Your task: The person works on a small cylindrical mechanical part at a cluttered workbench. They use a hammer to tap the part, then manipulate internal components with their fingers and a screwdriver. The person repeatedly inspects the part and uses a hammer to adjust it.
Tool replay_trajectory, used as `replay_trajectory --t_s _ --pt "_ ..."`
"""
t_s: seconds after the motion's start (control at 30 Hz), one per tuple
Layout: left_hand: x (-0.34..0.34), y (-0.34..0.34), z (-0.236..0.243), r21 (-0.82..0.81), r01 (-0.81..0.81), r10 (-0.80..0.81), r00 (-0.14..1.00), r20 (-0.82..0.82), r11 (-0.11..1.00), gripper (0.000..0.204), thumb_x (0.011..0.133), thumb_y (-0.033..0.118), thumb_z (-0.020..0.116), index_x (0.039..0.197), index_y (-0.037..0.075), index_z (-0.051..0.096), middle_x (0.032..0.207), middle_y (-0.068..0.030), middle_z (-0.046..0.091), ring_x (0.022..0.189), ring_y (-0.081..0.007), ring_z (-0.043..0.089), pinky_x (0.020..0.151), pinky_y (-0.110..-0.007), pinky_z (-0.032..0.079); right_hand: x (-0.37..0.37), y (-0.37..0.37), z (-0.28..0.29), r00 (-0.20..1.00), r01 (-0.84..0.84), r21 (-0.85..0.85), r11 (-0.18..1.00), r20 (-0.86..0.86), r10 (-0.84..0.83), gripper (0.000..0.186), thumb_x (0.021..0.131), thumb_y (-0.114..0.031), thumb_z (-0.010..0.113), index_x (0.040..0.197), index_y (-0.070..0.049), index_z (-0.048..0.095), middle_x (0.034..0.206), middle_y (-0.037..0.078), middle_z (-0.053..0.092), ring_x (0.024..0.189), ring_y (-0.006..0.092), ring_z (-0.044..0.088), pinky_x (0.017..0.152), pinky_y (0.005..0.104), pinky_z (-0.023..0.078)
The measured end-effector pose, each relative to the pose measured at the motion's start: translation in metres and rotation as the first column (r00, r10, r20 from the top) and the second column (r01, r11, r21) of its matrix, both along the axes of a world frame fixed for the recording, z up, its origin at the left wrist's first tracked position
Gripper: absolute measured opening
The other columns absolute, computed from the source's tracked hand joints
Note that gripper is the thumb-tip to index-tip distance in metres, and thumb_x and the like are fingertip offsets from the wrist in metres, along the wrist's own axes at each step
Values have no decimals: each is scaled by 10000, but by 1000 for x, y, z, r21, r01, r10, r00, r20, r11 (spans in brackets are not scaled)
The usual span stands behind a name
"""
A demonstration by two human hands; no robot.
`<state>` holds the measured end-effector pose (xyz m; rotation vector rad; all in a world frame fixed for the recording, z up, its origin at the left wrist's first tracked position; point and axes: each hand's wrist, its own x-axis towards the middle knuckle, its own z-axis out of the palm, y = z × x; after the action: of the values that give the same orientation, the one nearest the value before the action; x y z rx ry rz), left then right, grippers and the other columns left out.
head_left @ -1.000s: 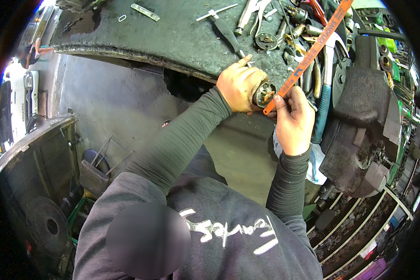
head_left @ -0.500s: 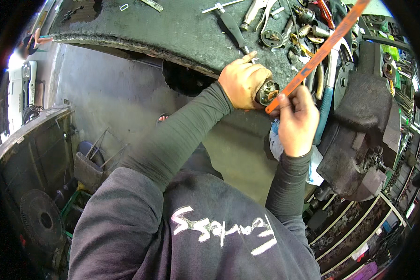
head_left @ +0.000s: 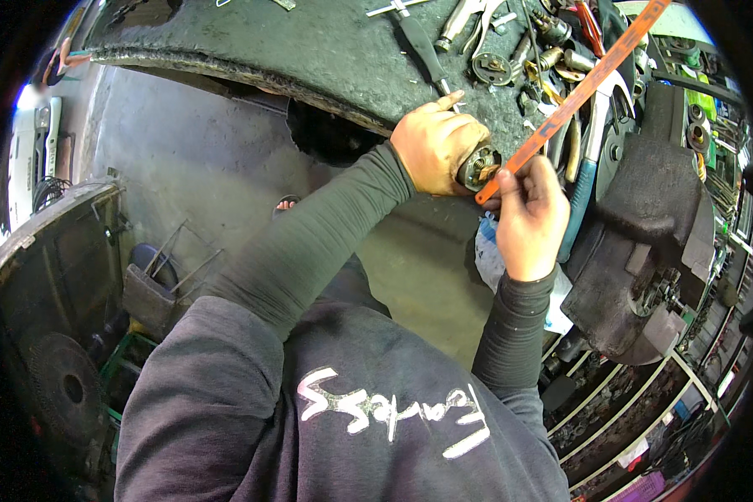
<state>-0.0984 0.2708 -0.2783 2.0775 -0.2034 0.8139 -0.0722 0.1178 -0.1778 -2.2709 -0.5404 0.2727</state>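
Note:
My left hand (head_left: 439, 146) is wrapped round a round metal part (head_left: 480, 169) at the workbench's near edge, the part's open, hollow end facing right. Between the thumb and fingers of my right hand (head_left: 534, 213) is the lower end of an orange hacksaw blade (head_left: 579, 94). The blade slants up to the right, and its lower tip is at the right side of the metal part; whether they touch I cannot tell. Just beyond my left hand lies a black-handled tool (head_left: 422, 52) with a thin metal shaft.
Pliers (head_left: 458, 23) and several metal parts crowd the dark workbench (head_left: 268, 42). A claw hammer with a teal handle (head_left: 579, 205) lies right of my right hand, beside a large dark vise (head_left: 644, 217). Slatted shelving (head_left: 619, 410) stands lower right. A round fan-like grille (head_left: 63, 381) is lower left.
The view has shifted slightly. Both hands keep their hold on the metal part and the hacksaw blade, with hardly any movement between them.

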Motion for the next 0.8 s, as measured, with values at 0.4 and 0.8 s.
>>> replay_trajectory --t_s 0.4,0.8 --pt "-1 0 -4 21 1 -2 1000 26 1000 631 450 332 874 971 83 620 872 -71 680 859 -256 673 1010 -491 443 -6 10 13 994 107 237 966 -30 -103 90 896 50 580 867 18 501 705 46 548 610 82 557 564 244 499" --pt "-2 -2 -4 6 -8 8 1000 23 1000 547 502 293 856 950 106 604 875 -62 676 825 -258 671 1001 -493 447 -8 13 8 993 102 290 952 32 -116 104 904 46 582 850 25 495 710 44 565 610 72 547 545 223 463"
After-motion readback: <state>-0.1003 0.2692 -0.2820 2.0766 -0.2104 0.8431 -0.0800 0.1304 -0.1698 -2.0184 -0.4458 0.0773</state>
